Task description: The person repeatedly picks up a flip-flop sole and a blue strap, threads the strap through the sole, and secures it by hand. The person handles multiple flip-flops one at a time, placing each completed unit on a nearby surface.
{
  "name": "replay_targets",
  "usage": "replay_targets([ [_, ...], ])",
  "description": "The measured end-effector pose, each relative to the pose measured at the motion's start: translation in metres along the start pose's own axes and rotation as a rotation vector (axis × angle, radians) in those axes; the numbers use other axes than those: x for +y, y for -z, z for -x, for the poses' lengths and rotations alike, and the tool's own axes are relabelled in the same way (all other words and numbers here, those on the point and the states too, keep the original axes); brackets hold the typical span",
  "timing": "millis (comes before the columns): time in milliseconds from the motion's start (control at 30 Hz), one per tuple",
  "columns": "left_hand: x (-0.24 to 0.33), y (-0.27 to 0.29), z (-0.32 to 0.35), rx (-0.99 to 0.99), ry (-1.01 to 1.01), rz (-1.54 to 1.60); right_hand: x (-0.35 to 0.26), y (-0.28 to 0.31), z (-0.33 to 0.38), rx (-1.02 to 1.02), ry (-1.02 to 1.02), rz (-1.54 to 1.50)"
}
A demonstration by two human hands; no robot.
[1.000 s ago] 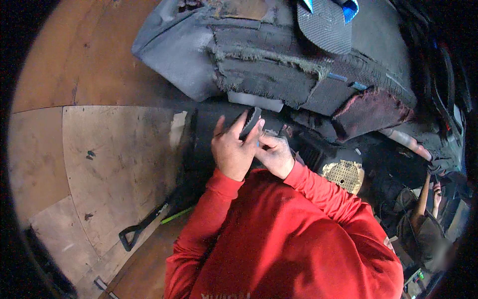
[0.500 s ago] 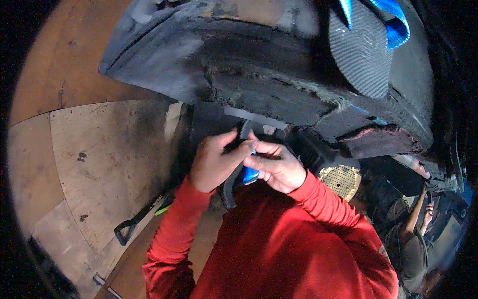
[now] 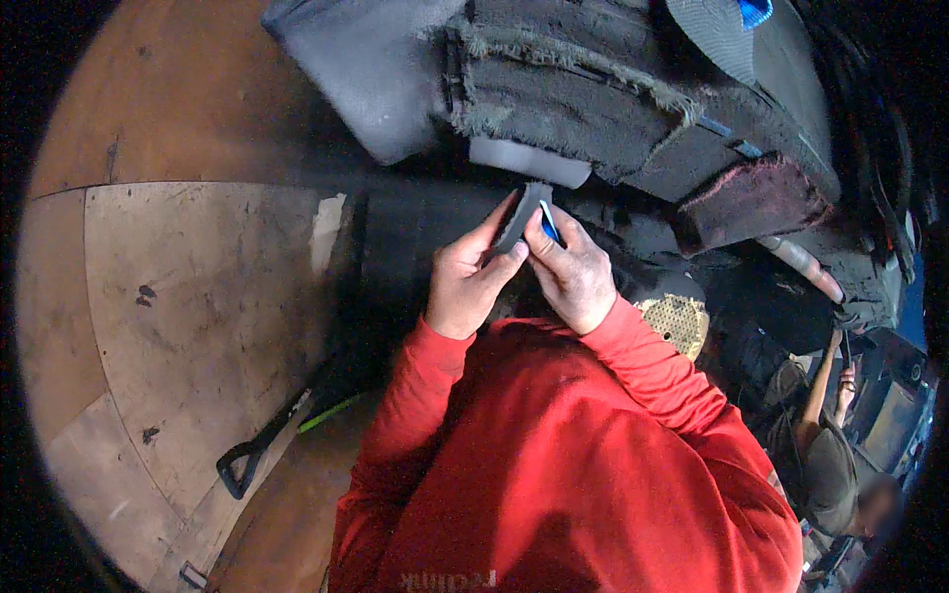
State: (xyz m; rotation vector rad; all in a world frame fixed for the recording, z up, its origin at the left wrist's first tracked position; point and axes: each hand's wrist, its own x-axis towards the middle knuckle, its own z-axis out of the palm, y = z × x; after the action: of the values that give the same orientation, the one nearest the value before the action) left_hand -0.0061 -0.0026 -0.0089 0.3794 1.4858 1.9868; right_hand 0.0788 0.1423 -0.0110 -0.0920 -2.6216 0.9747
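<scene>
My left hand (image 3: 470, 282) pinches a curved dark grey strip (image 3: 518, 219), thumb on one face and fingers behind it. From the other side, my right hand (image 3: 573, 272) closes on a small blue-and-white item (image 3: 549, 222); its pale narrow end lies against or right beside the strip. Most of that item is hidden by the fingers, so its kind is unclear. Just beyond both hands, a pale grey bar (image 3: 529, 161) runs along the lower edge of a worn, dark fabric-covered body (image 3: 573, 109) with frayed edges.
A brownish wooden panel (image 3: 208, 326) stands to the left, with a black handle (image 3: 237, 469) and a green stick (image 3: 329, 413) near its lower edge. At right are a reddish fabric flap (image 3: 756, 206), a yellowish perforated pad (image 3: 676, 322) and another person (image 3: 825, 460).
Both hands have moved up and slightly right in view, with the strip turned upward between them. Less of the blue item shows. The fabric-covered body sits higher in the picture.
</scene>
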Motion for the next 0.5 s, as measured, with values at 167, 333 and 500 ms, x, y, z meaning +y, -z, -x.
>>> replay_targets([
  [167, 0.015, -0.017, 0.001, 0.127, -0.070, -0.267, 0.012, -0.019, -0.003, 0.163, 0.097, 0.017],
  [333, 0.027, -0.029, -0.014, 0.300, -0.241, -0.755, 0.012, -0.030, -0.007, 0.213, 0.030, -0.153],
  [500, 0.040, -0.035, -0.023, 0.343, -0.246, -0.906, 0.000, -0.023, -0.009, 0.062, -0.157, -0.491],
])
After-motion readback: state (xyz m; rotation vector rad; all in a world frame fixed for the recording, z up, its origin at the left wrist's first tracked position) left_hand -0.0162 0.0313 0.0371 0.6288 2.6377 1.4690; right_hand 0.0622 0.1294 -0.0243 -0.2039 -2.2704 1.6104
